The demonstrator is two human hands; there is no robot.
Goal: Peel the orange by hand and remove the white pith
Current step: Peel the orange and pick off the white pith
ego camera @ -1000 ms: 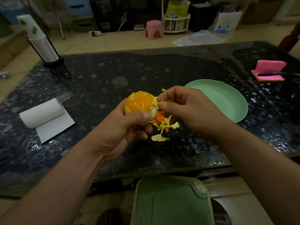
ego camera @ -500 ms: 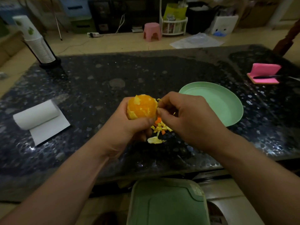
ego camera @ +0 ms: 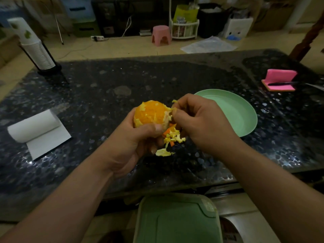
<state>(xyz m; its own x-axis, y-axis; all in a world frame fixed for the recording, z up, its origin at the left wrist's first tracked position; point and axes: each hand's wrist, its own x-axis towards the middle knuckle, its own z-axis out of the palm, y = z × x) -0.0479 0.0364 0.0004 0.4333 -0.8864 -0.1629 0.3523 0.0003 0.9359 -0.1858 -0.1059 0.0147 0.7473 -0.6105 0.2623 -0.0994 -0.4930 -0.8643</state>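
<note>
Left hand (ego camera: 140,139) cupped palm-up, fingers and thumb curled in a grip. Right hand (ego camera: 201,123) just beside it, knuckles up, fingertips pinching at left hand's fingertips. Both forearms bare, angled inward.

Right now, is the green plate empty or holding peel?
Empty where visible: the green plate shows bare surface; the peel scraps lie on the table instead.

Glossy speckled stone table (ego camera: 175,76); smooth plastic plate (ego camera: 245,113).

Left hand (ego camera: 133,148) and right hand (ego camera: 201,123) are bare, with short plain nails (ego camera: 158,128), on bare forearms (ego camera: 70,199).
</note>
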